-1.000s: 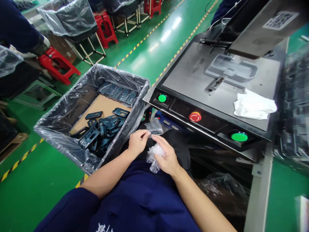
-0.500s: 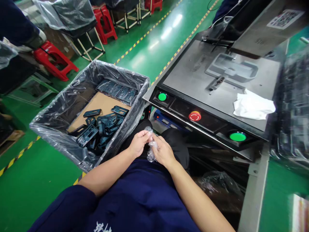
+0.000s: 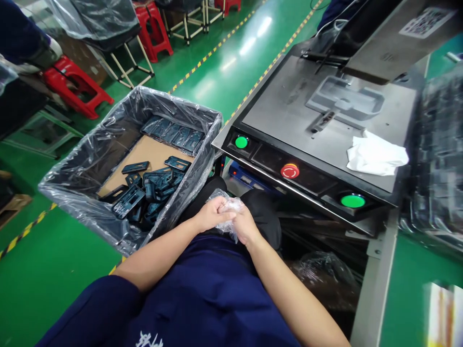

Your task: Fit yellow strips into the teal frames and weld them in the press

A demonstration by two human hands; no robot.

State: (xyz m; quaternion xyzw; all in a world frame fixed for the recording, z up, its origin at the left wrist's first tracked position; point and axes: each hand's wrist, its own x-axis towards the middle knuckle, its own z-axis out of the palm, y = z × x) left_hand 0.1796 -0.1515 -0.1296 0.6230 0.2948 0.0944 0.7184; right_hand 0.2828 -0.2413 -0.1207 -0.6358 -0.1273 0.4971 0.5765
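Both hands meet over my lap around a crumpled clear plastic bag (image 3: 228,225). My left hand (image 3: 211,213) is closed on its left side, with the thumb stretched across toward the other hand. My right hand (image 3: 245,224) grips the bag from the right, fingers curled. Film sticks out above and below the hands. Whether anything lies inside the bag, I cannot tell. Just left of my hands stands a plastic-lined bin (image 3: 77,224) holding a loose heap of dark moulded parts (image 3: 155,188) on a cardboard sheet (image 3: 123,169).
At the right is a machine with a metal work plate (image 3: 267,113), a green button (image 3: 241,141), a red emergency stop (image 3: 290,170), another green button (image 3: 353,201) and a white cloth (image 3: 376,154). Red stools (image 3: 77,86) and a seated person (image 3: 21,33) are at the upper left.
The plastic bag is spread wider between my hands, with more film showing on both sides. My fingers have shifted their hold. The camera view has moved slightly.
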